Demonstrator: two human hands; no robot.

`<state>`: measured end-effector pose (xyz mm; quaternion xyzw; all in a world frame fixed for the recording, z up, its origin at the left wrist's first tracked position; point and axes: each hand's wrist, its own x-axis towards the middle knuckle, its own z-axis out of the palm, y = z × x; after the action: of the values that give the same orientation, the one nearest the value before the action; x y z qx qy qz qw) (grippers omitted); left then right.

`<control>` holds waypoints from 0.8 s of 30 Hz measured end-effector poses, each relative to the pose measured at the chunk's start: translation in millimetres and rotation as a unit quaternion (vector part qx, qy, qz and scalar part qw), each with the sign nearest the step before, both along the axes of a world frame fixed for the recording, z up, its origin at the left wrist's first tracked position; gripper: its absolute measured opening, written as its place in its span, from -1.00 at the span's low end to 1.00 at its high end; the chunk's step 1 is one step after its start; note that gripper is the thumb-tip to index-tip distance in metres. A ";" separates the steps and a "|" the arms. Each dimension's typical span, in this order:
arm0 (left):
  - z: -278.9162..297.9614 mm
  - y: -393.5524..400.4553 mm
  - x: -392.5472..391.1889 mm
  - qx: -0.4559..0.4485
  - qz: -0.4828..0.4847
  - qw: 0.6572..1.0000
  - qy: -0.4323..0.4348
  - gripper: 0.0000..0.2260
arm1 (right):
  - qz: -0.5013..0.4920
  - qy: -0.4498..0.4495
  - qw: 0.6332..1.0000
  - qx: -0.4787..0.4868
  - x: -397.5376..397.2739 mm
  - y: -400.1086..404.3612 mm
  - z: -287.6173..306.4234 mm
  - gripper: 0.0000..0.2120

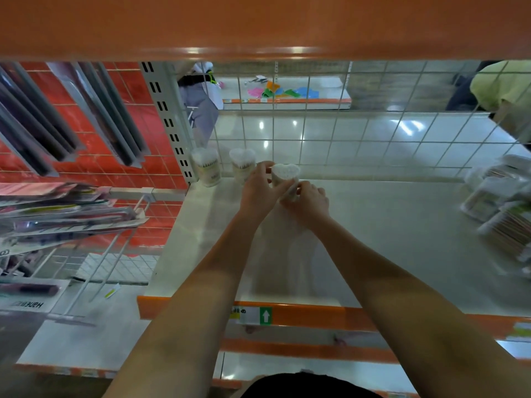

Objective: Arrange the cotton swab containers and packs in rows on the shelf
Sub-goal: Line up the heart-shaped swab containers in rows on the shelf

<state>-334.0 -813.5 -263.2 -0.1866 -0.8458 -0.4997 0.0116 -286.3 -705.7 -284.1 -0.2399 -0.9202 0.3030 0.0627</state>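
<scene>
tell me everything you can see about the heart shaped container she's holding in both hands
The held container is a small clear plastic tub with a heart-shaped top, packed with white-tipped cotton swabs standing on end. It is upright or nearly so at the back of the shelf, just right of two similar tubs near the wire grid. The left hand grips its left side and the right hand pinches its lower right. Whether its base touches the shelf cannot be told.

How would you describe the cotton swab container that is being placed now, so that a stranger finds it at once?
Look at the white shelf, at its back left by the wire grid. Three clear heart-topped containers stand in a row there. It is the rightmost container, the only one gripped by the left hand and right hand.
</scene>
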 end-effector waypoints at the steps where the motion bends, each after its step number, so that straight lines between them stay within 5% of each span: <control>1: -0.4 1.7 -1.3 0.008 0.005 1.000 -0.008 -0.44 | -0.003 0.000 1.000 -0.002 -2.5 0.2 0.2 -0.52; 24: -17.2 11.7 -25.1 -0.025 -0.040 0.996 -0.072 -0.53 | -0.042 0.002 0.999 0.004 -37.7 12.2 4.7 -0.56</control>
<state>-359.1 -801.8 -280.4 -0.1841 -0.8484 -0.4908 -0.0740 -324.0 -693.5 -279.4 -0.2777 -0.9104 0.2966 0.0787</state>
